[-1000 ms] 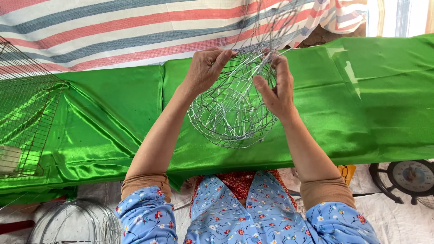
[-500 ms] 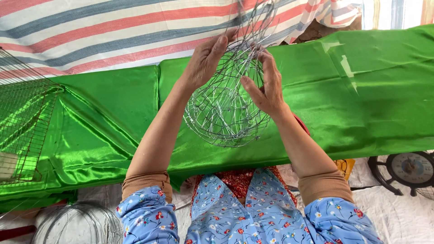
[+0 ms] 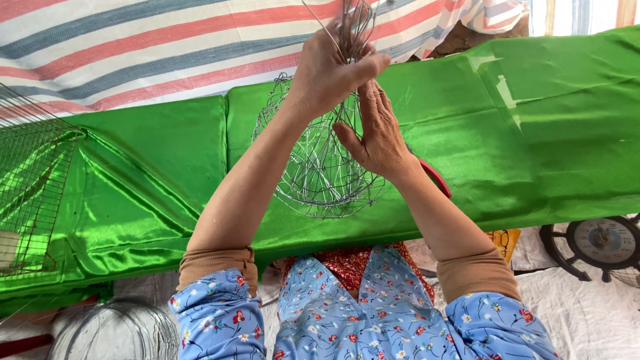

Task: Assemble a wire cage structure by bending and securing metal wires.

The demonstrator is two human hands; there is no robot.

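Silvery wire forms a rounded wire cage [image 3: 323, 170], held up between both hands above the green satin cloth [image 3: 533, 133]. The left hand [image 3: 330, 70] is clamped on the gathered wire ends at the top. Just below it, the right hand [image 3: 377, 130] lies open-fingered against the cage's side.

We see a silvery-grey wire basket frame [image 3: 320, 167] against the shiny bright green satin cloth [image 3: 547, 133]. Behind lies a tarp [image 3: 133, 53] striped white, red and blue. Our sleeves [image 3: 220, 323] are light blue with small red flowers, their cuffs [image 3: 217, 263] tan.
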